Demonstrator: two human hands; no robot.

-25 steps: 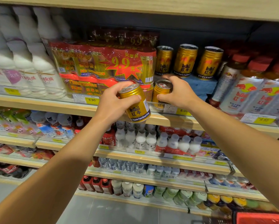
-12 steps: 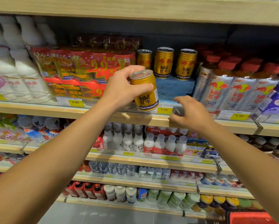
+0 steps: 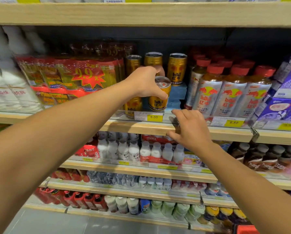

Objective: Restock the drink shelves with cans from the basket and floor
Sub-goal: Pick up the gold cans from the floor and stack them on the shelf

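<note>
Head view: left hand (image 3: 146, 81) grip wraps gold can (image 3: 159, 97) from above.

Five gold Red Bull cans (image 3: 159, 97) show on the shelf (image 3: 141, 128): three at the back, two in front; silver Red Bull bottles with red caps (image 3: 232, 97) number three in the front row, more behind too dim to count; two yellow price tags (image 3: 154, 117) read clearly; two hands (image 3: 190, 130).
</note>
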